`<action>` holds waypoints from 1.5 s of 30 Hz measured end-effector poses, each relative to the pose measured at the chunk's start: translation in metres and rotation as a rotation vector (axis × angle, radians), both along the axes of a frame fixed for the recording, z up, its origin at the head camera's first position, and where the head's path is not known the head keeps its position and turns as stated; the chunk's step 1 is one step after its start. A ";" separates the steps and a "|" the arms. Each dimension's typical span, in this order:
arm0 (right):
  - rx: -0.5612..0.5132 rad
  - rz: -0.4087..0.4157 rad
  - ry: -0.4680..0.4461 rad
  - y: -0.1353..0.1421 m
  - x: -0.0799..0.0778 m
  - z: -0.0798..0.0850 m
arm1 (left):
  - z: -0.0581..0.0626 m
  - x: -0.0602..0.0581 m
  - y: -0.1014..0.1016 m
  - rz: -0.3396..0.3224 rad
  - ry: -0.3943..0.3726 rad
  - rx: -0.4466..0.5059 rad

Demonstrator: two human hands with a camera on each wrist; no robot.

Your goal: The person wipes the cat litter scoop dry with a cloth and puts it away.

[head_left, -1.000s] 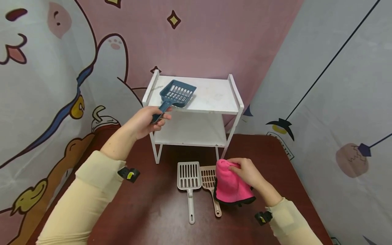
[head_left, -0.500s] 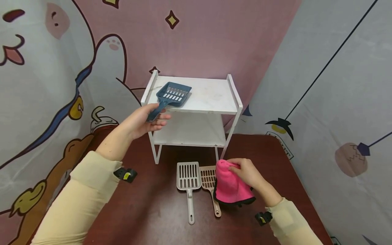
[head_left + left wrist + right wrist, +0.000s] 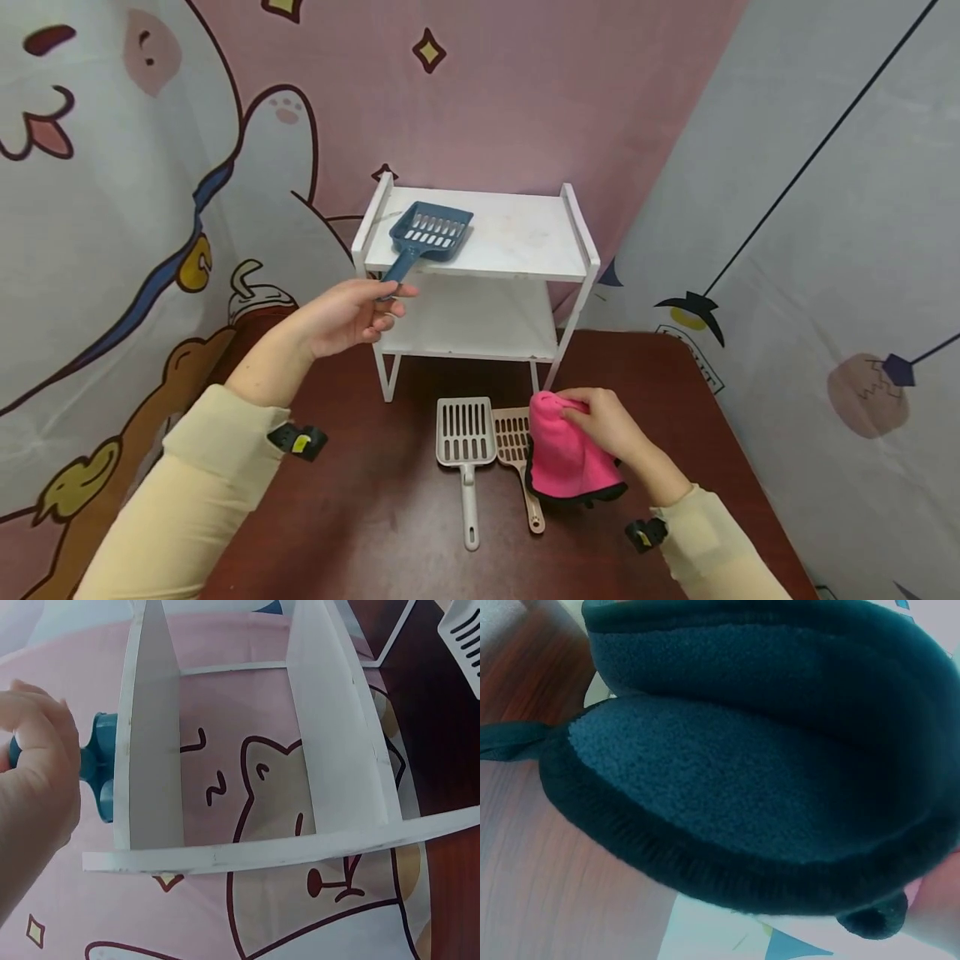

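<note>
Head view: one blue scoop (image 3: 420, 247), slotted head placed on the left part of the upper shelf of a white rack (image 3: 517, 233), handle projected over the near edge toward the left. Its handle end is touched by the left hand (image 3: 348, 318), fingers loosely curled; whether a firm grip is kept cannot be told. One pink pouch (image 3: 567, 458), black-edged, is pinched at its top between thumb and fingers of the right hand (image 3: 603, 421); by the right wrist camera a dark lining is shown inside its wide mouth, with a dark strap at one side. One white scoop (image 3: 467, 461), laid flat near the rack, handle pointed to the near side. One beige scoop (image 3: 517, 462), laid just to its right, partly covered from sight by the pouch. Both are borne by a dark brown table (image 3: 360, 508), on which the rack is also stood. Pale sleeves (image 3: 180, 492) are worn; the far side is closed off by a printed pink cloth (image 3: 562, 83).
</note>
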State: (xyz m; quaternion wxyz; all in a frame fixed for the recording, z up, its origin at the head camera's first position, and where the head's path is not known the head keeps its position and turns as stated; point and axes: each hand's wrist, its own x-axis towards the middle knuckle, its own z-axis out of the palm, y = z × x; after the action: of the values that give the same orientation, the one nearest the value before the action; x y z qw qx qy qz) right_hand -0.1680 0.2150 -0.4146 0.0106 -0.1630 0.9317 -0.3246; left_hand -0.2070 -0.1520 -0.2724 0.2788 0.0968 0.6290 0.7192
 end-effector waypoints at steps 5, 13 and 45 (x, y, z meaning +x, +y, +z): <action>-0.006 -0.003 -0.002 0.000 0.000 -0.001 | -0.003 -0.002 0.006 -0.011 0.000 0.057; -0.016 -0.009 -0.022 0.001 0.001 -0.004 | -0.002 -0.004 0.013 0.066 -0.030 0.052; -0.019 -0.031 -0.047 0.005 0.005 -0.007 | -0.008 -0.010 0.019 0.075 0.059 0.063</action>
State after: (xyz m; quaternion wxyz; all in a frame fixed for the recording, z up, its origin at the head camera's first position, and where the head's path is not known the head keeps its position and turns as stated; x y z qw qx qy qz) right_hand -0.1626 0.2205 -0.4216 0.0259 -0.1408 0.9305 -0.3372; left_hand -0.2170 -0.1327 -0.2805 0.2296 0.1030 0.6173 0.7454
